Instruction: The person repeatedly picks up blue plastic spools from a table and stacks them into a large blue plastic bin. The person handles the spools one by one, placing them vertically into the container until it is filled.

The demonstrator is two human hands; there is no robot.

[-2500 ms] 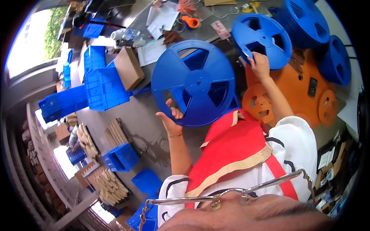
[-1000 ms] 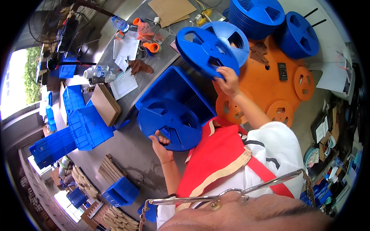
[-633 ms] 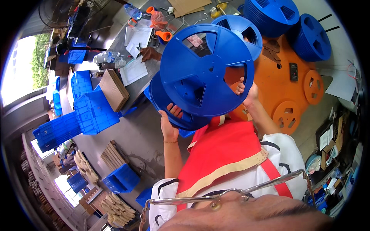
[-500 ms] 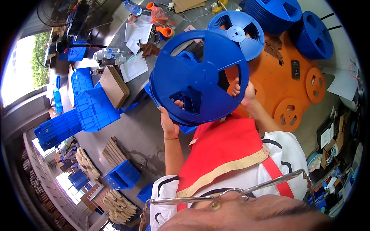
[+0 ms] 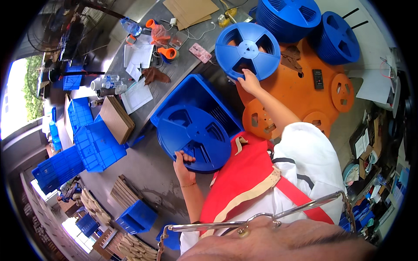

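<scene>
My left hand [image 5: 183, 167] is closed on the lower edge of a dark blue plastic reel [image 5: 183, 124], fingers hooked into one of its openings. The reel tilts over the near side of a blue crate [image 5: 167, 96]; more than one disc seems to be layered there. At the orange table my right hand [image 5: 249, 81] grips the near rim of a lighter blue reel [image 5: 249, 49], its fingers at a cutout. Whether that reel is lifted off what lies beneath I cannot tell.
Tall stacks of blue reels [image 5: 289, 27] stand at the back of the orange table [image 5: 291, 95], with orange discs [image 5: 342, 92] at its edges and a black handheld device [image 5: 318, 79]. A grey workbench [image 5: 185, 56] holds a phone [image 5: 200, 52], papers and orange tape dispensers.
The dark blue reel has come down to the left, onto the crate. My right hand has let go of it and moved up to the lighter blue reel.
</scene>
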